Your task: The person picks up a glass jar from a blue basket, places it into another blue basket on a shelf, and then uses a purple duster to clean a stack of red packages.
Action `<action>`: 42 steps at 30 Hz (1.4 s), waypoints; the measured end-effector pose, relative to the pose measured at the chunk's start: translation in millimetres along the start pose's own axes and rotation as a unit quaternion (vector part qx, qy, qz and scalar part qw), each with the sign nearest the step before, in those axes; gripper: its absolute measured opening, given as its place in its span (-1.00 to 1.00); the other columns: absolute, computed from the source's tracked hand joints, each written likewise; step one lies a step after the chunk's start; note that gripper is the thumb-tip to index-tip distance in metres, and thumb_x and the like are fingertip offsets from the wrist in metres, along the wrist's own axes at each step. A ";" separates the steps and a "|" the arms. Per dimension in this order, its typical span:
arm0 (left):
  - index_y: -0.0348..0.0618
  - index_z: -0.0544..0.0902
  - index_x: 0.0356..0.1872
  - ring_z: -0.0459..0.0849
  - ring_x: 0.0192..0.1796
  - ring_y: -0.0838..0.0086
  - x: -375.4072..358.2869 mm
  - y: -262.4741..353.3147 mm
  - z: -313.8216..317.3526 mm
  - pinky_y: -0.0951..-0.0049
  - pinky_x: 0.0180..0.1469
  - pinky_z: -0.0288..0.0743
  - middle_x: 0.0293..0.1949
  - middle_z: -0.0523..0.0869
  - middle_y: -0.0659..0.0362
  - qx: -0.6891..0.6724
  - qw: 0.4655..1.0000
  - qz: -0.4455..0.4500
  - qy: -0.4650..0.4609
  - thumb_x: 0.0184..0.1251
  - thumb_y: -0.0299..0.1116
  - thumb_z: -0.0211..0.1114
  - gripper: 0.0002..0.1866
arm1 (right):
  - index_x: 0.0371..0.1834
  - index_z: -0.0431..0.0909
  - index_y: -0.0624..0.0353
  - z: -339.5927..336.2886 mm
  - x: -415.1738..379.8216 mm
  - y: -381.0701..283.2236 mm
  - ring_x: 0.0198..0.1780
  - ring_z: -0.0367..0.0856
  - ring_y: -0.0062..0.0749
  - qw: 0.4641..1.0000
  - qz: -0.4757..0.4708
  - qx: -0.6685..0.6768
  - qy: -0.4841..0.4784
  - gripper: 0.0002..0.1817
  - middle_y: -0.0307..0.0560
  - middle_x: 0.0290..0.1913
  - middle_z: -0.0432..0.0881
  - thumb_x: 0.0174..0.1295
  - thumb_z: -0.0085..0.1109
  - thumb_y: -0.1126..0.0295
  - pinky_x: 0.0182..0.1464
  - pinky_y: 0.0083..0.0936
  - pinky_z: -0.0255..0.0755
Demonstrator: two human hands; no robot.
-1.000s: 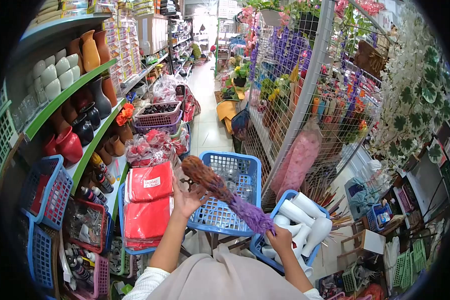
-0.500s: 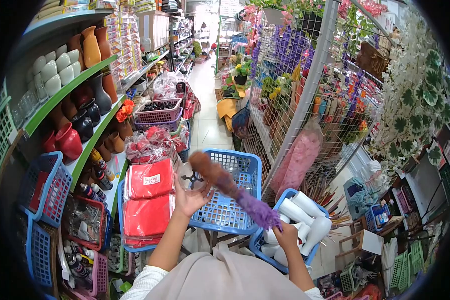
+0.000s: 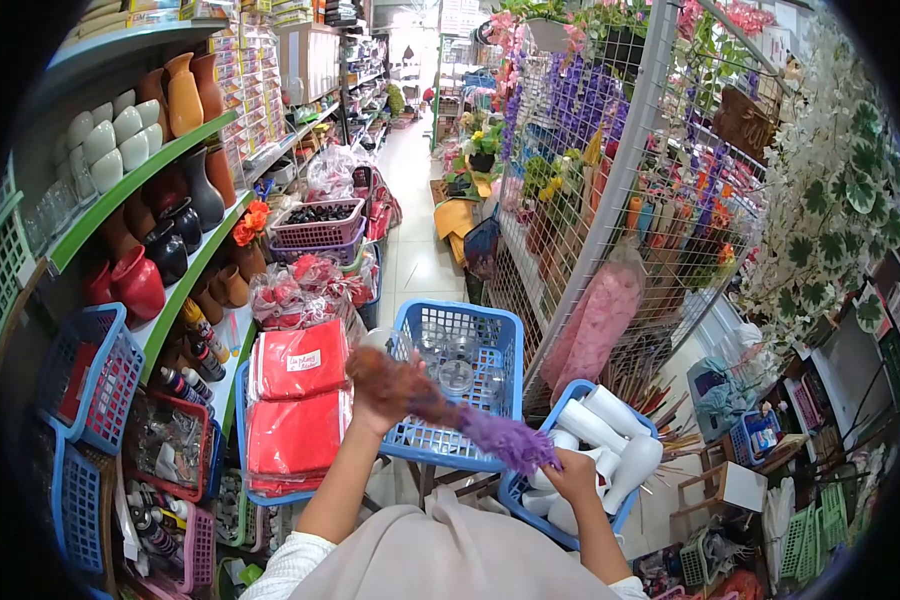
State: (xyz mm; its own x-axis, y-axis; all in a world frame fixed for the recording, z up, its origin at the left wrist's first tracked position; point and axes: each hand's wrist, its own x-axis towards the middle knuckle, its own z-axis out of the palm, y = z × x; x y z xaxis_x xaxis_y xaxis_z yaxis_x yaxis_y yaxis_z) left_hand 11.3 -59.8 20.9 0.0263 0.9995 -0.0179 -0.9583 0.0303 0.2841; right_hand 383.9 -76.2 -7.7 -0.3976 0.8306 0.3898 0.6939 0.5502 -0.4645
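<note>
A feather duster (image 3: 510, 437), purple toward the handle end and brown-orange toward the tip, slants across the middle. My right hand (image 3: 575, 474) is closed around its purple end, above a blue basket of white vases. The duster's brown end, blurred by motion, covers part of my left hand (image 3: 372, 415). That hand holds up a clear glass container (image 3: 394, 343), only partly seen, at the left rim of a blue basket (image 3: 515, 350). Several clear glass containers (image 3: 456, 376) lie inside this basket.
Red packets (image 3: 295, 440) fill a blue basket on the left. White vases (image 3: 632, 465) are piled in a basket on the right. Shelves of pots (image 3: 137, 280) line the left side. A wire rack (image 3: 610, 190) with artificial flowers stands at the right.
The duster's brown end has swung down and left, now in front of my left hand. The glass in my left hand has turned. Glass containers in the middle basket show more clearly.
</note>
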 end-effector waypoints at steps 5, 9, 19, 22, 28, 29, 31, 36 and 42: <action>0.00 0.49 0.15 0.51 0.19 0.26 -4.4 4.3 20.7 -0.05 0.27 0.27 0.12 0.58 0.08 -0.097 0.991 -0.063 0.062 -0.12 0.60 0.16 -0.04 | -0.40 0.65 0.11 10.3 -0.6 4.3 -0.51 0.59 -0.03 0.994 0.094 0.021 0.056 -0.75 0.06 -0.56 0.59 0.09 0.30 0.14 -0.44 -0.27 0.43; -0.01 0.55 0.09 0.52 0.16 0.23 -2.1 7.8 9.2 -0.11 0.22 0.34 0.13 0.57 0.07 -0.023 0.998 -0.028 0.043 -0.18 0.63 0.16 -0.02 | -0.40 0.65 0.08 -0.7 -2.9 4.9 -0.52 0.59 -0.06 0.998 0.063 -0.013 0.019 -0.76 0.00 -0.57 0.59 0.09 0.31 0.14 -0.45 -0.27 0.43; 0.05 0.47 0.23 0.42 0.29 0.17 -4.9 4.8 14.5 -0.09 0.31 0.25 0.25 0.49 0.12 0.047 0.998 -0.018 -0.044 -0.03 0.60 0.05 -0.04 | -0.39 0.64 0.05 8.0 -4.5 4.0 -0.47 0.61 -0.05 0.997 0.075 0.029 -0.002 -0.77 -0.02 -0.55 0.59 0.07 0.31 0.14 -0.40 -0.25 0.45; 0.03 0.42 0.29 0.41 0.30 0.17 -1.0 8.0 -5.5 -0.11 0.35 0.16 0.31 0.42 0.11 -0.064 0.994 -0.049 -0.076 -0.07 0.64 0.01 0.03 | -0.32 0.67 0.03 18.3 -2.7 8.1 -0.44 0.63 -0.04 0.994 0.104 0.035 0.030 -0.77 -0.01 -0.51 0.62 0.07 0.31 0.15 -0.38 -0.24 0.46; 0.20 0.42 0.32 0.29 0.40 0.13 -8.2 6.0 11.5 -0.15 0.40 0.10 0.37 0.37 0.15 0.023 0.995 -0.001 -0.094 -0.02 0.61 0.01 -0.05 | -0.34 0.67 0.03 22.9 3.7 7.8 -0.45 0.62 -0.05 0.997 0.070 0.044 0.003 -0.78 -0.02 -0.50 0.62 0.04 0.31 0.16 -0.40 -0.24 0.47; 0.22 0.44 0.30 0.33 0.37 0.12 -11.2 6.3 17.0 -0.12 0.39 0.12 0.34 0.42 0.18 0.026 0.997 -0.012 -0.077 0.00 0.61 0.00 -0.08 | -0.34 0.67 0.03 24.3 5.2 7.0 -0.45 0.62 -0.05 0.997 0.068 0.044 0.001 -0.78 -0.02 -0.50 0.62 0.04 0.31 0.16 -0.40 -0.24 0.47; 0.18 0.43 0.31 0.33 0.37 0.15 -12.0 5.3 10.7 -0.10 0.38 0.13 0.33 0.43 0.17 -0.044 0.995 0.010 -0.086 0.04 0.57 0.00 -0.09 | -0.29 0.68 0.03 28.4 10.1 5.0 -0.46 0.62 -0.02 0.997 0.053 0.056 0.002 -0.78 0.05 -0.50 0.63 0.06 0.31 0.18 -0.39 -0.26 0.47; 0.11 0.48 0.24 0.41 0.29 0.17 -24.8 15.9 10.0 -0.03 0.33 0.21 0.26 0.51 0.22 0.021 0.998 0.054 -0.028 0.00 0.55 0.12 -0.10 | -0.34 0.64 0.08 41.2 35.2 -3.5 -0.49 0.59 0.01 0.998 -0.027 0.062 0.013 -0.77 0.04 -0.53 0.60 0.09 0.28 0.17 -0.43 -0.25 0.44; -0.02 0.43 0.24 0.48 0.19 0.27 -57.4 30.9 3.2 0.04 0.24 0.29 0.16 0.57 0.25 -0.107 0.988 0.084 0.074 -0.10 0.57 0.19 0.00 | -0.37 0.58 0.21 75.7 91.1 -19.5 -0.40 0.58 0.17 0.996 0.080 -0.003 0.040 -0.72 0.16 -0.49 0.59 0.18 0.20 0.18 -0.35 -0.08 0.41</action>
State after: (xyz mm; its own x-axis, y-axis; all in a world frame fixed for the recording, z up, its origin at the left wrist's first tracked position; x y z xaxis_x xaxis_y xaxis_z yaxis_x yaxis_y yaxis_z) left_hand -18.9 -116.1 33.8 -0.1647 0.9773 -0.1330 -0.9843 -0.1541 0.0865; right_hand 288.7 -4.8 -23.3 -0.2326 0.8977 0.3743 0.7479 0.4111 -0.5212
